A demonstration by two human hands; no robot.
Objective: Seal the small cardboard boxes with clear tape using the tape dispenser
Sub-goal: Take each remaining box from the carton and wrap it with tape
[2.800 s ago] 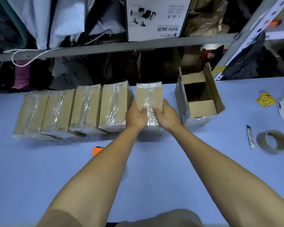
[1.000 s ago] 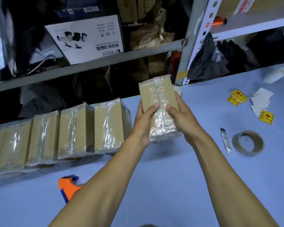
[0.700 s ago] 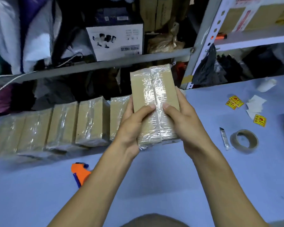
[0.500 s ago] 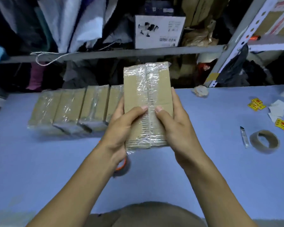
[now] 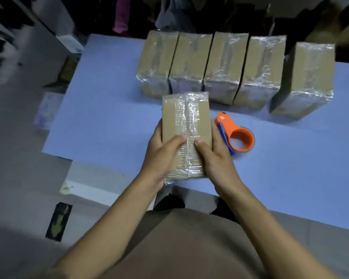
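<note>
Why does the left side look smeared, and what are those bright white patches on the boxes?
Head view: the left edge and floor are motion-blurred; the white patches are glare off clear tape on the held box and the row of boxes; the light is dim and bluish.

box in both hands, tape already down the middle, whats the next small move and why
Probably set the box down by the row of taped boxes. Both the left hand and right hand hold it, and the orange tape dispenser lies untouched on the table.
</note>
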